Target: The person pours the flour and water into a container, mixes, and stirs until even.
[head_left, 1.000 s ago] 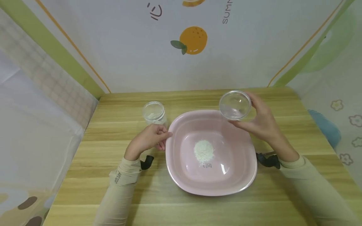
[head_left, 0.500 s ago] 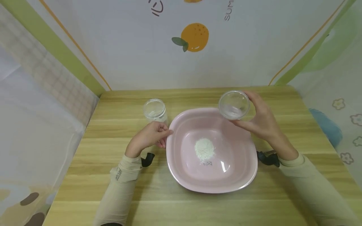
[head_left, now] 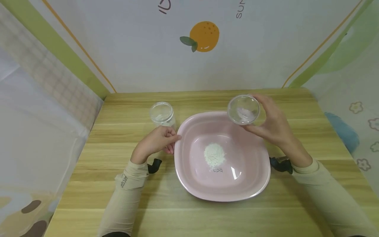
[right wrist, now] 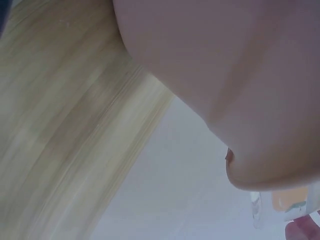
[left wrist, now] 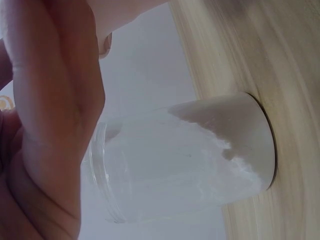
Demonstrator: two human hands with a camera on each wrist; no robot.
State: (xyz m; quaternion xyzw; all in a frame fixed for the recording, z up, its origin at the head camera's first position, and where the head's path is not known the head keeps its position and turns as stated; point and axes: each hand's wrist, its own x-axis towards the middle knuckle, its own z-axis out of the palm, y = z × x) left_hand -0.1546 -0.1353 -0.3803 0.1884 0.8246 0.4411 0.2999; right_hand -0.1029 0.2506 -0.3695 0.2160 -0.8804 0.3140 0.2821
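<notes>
My left hand (head_left: 156, 141) pinches the left rim of a pink basin (head_left: 190, 192), thumb on top and fingers curled outside. A small heap of white powder (head_left: 214, 154) lies on the basin floor. Over the basin's back right rim, my right hand (head_left: 273, 123) holds a clear cup (head_left: 243, 109) by its side, mouth tipped toward the head camera; no powder can be made out in it. Just behind my left hand stands a clear jar (left wrist: 170, 160), upright and lidless, with white powder banked up in its lower part. Only fingertips (right wrist: 302, 229) of the right hand show in the right wrist view.
Everything stands on a wood-grain table (head_left: 118, 131). A white printed backdrop (head_left: 142, 59) rises behind its far edge. Black wrist straps (head_left: 281, 165) show by both forearms.
The right hand has brought the cup slightly left and tilted it a little. My left hand stays on the rim, and the powder heap looks the same. The head view has shifted slightly.
</notes>
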